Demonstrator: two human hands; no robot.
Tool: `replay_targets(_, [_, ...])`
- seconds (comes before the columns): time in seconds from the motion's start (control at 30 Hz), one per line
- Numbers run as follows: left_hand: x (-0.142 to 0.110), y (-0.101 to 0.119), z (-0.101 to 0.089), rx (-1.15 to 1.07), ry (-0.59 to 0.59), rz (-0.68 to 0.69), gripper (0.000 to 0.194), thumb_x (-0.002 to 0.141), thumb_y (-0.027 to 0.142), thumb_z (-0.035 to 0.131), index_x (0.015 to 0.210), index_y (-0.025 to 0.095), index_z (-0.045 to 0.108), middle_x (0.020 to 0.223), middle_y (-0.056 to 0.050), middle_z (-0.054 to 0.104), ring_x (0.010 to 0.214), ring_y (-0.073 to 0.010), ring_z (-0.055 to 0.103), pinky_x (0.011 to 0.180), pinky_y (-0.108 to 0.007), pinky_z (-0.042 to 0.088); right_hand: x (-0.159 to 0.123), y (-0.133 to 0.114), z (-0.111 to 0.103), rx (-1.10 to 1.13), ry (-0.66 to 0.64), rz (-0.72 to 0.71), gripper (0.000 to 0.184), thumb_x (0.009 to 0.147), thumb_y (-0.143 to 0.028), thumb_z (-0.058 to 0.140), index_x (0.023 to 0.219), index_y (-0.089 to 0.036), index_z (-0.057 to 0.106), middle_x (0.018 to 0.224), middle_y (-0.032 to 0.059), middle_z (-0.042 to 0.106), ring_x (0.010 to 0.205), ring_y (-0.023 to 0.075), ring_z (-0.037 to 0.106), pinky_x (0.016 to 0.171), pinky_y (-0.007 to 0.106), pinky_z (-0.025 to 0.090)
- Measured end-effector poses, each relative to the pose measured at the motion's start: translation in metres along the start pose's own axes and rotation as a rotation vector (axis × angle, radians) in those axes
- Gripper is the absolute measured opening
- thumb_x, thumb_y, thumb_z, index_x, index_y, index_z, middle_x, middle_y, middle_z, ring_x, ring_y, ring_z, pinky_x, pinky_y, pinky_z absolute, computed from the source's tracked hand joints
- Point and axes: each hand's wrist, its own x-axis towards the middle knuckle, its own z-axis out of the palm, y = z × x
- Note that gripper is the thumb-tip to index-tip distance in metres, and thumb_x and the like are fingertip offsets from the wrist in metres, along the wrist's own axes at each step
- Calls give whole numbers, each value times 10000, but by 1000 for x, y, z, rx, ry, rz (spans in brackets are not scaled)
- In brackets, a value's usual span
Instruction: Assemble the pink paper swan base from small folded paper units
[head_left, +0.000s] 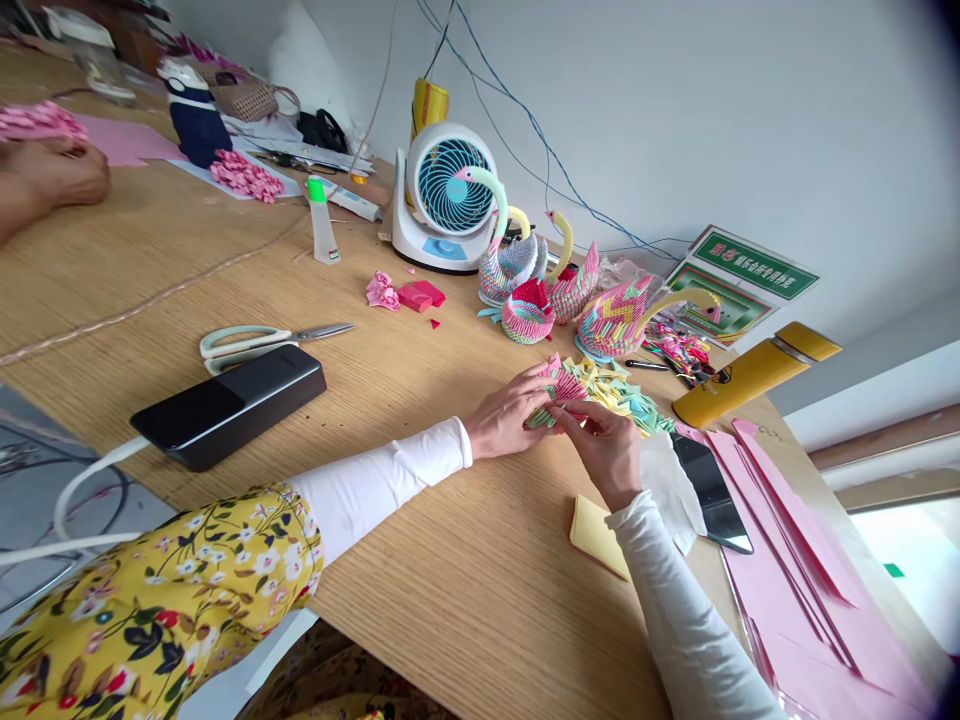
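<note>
My left hand [504, 412] is closed around a pink and green piece built from many small folded papers [566, 384], low over the wooden table. At the near edge of that piece, my right hand [604, 448] pinches with thumb and fingers; whatever is between the tips is too small to make out. Just beyond both hands lies a loose pile of yellow, green and blue folded paper bits [611, 384]. Several folded-paper swans stand behind the pile, among them a multicoloured swan [616, 318] and one with a pale green neck [495, 200]. A red and teal paper basket shape [527, 312] sits between them.
Left of my arm are a black power strip [232, 405] and scissors [247, 342]. Further back stand a fan [450, 195] and a glue bottle [322, 225]. A yellow flask [750, 375], phone [712, 490] and pink sheets [795, 560] lie right. Another person's hand [64, 172] is far left.
</note>
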Motion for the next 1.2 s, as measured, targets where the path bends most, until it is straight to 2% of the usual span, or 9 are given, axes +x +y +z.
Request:
replay_targets(0.13, [1, 1, -3, -22, -8, 6, 217, 834, 243, 598, 975, 78, 592, 1402, -193, 398, 1387, -221, 268, 1150, -315, 274, 2, -4, -4, -59, -12, 6, 338, 761, -494, 647, 832, -184, 762, 548, 11, 640, 438, 94, 343, 432, 245, 266])
replay_targets(0.23, [0, 3, -5, -50, -6, -14, 205, 831, 256, 597, 959, 96, 585, 1438, -183, 316, 1365, -223, 317, 1114, -300, 334, 3, -7, -8, -65, -46, -19, 336, 763, -485, 646, 863, -188, 768, 546, 2, 627, 450, 90, 348, 445, 238, 273])
replay_targets(0.37, [-1, 1, -4, -72, -25, -25, 182, 825, 233, 582, 975, 133, 560, 1452, -155, 263, 1347, -239, 345, 1090, -352, 372, 3, -5, -11, -63, -101, -43, 290, 773, -440, 650, 888, -201, 766, 615, 3, 669, 461, 88, 374, 458, 235, 299])
replay_targets(0.43, [-1, -2, -1, -84, -5, 0, 281, 820, 235, 591, 1070, 137, 508, 1445, -167, 264, 1372, -241, 295, 1108, -378, 347, 3, -2, -11, -67, -97, -44, 268, 764, -426, 662, 859, -196, 764, 631, 6, 682, 465, 90, 405, 470, 234, 325])
replay_targets(0.53, [-1, -7, 4, -90, 49, 49, 582, 794, 231, 628, 1274, 111, 322, 1397, -205, 316, 1416, -243, 166, 1149, -421, 270, 3, 1, -9, -39, -93, -46, 243, 755, -400, 676, 824, -180, 755, 664, 20, 702, 491, 102, 471, 495, 233, 373])
replay_targets(0.6, [-2, -11, 8, -93, 45, 56, 713, 775, 222, 649, 1334, 99, 224, 1386, -213, 324, 1416, -250, 150, 1158, -440, 243, 3, 2, -10, -34, -99, -64, 229, 758, -380, 675, 823, -174, 750, 680, 28, 710, 509, 111, 498, 507, 236, 394])
replay_targets(0.87, [-3, -17, 12, -175, -45, -30, 689, 765, 228, 675, 1319, 131, 278, 1386, -179, 332, 1354, -247, 294, 1117, -401, 331, 7, 1, -16, -188, -154, -232, 187, 799, -352, 639, 843, -206, 749, 797, 46, 740, 527, 129, 545, 576, 279, 418])
replay_targets(1.07, [-1, -15, 9, -223, -50, -26, 762, 784, 219, 660, 1386, 143, 201, 1411, -171, 327, 1359, -248, 287, 1125, -416, 316, 5, 7, -12, -327, -109, -274, 185, 830, -395, 619, 826, -255, 740, 926, 16, 742, 751, 195, 613, 777, 384, 315])
replay_targets(1.2, [-2, -14, 9, -243, -36, -48, 825, 776, 203, 665, 1419, 149, 150, 1401, -178, 336, 1340, -259, 318, 1108, -421, 333, 4, 10, -11, -345, -87, -294, 187, 833, -412, 615, 847, -273, 739, 946, -1, 739, 810, 214, 576, 793, 401, 264])
